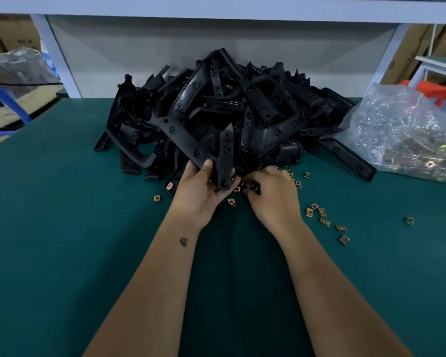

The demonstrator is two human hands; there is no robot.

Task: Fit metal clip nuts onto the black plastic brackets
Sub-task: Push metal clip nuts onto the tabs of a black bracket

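Observation:
My left hand [204, 191] grips a black plastic bracket [225, 153] upright at the front of the pile, thumb on its face. My right hand [271, 194] lies palm down just to the right, its fingers curled among loose clip nuts at the pile's foot; whether they pinch a nut is hidden. A big heap of black brackets [216, 109] fills the middle of the green table. Several brass-coloured clip nuts [322, 215] lie scattered to the right of my right hand, and one clip nut [157, 198] sits left of my left wrist.
A clear plastic bag of clip nuts [407, 135] lies at the right edge of the green table [62, 228]. White shelf legs [59, 57] stand behind the pile. Cardboard boxes and another plastic bag [21, 65] are at the far left.

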